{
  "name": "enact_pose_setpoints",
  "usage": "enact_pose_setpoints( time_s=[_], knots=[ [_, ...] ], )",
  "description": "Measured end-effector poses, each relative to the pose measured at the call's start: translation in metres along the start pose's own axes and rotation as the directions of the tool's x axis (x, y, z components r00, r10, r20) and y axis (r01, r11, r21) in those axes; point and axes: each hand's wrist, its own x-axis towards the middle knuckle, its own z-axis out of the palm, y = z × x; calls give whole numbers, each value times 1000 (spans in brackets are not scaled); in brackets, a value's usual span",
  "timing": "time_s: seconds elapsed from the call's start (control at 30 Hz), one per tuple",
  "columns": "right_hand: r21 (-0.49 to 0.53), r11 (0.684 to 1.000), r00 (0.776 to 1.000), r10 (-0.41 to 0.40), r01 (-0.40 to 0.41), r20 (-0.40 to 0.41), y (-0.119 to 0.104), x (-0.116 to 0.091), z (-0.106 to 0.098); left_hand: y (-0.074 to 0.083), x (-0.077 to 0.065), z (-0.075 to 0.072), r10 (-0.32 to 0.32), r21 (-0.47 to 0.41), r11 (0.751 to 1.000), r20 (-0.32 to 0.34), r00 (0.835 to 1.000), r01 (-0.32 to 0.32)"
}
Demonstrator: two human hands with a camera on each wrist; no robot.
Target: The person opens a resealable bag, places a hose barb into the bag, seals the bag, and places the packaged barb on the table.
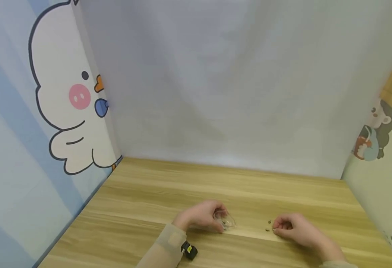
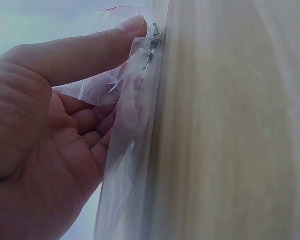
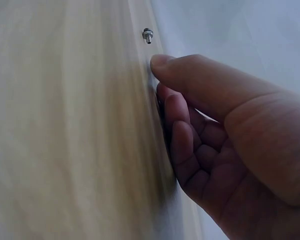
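My left hand [image 1: 204, 216] grips a small clear plastic zip bag [image 1: 228, 223], its thumb on the film and the other fingers curled behind. Some small metal screws [image 2: 152, 45] show through the bag in the left wrist view, down by the tabletop. My right hand [image 1: 300, 229] is low over the table to the right of the bag, with its fingers curled. A small bright piece like a screw sits at its thumb and index fingertips in the head view. Just beyond the thumb lies a screw with a nut or washer on it [image 3: 148, 35].
Two small metal pieces lie on the wood-grain table [image 1: 169, 182] between the hands. A black wrist camera [image 1: 189, 250] is strapped by the left sleeve. A pale curtain [image 1: 223, 93] closes off the back, and printed cartoon panels stand at both sides.
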Motion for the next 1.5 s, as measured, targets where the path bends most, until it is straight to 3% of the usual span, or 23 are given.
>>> enact_pose_setpoints(
  time_s=[0.57,1.5],
  knots=[
    [11,999,998,52,-52,-26,2,-4,1,-1,0,4,-15,-1,1000,-4,1000,15],
    [38,999,999,22,-21,-45,0,-3,0,3,0,2,-10,18,1000,2,1000,10]
  ],
)
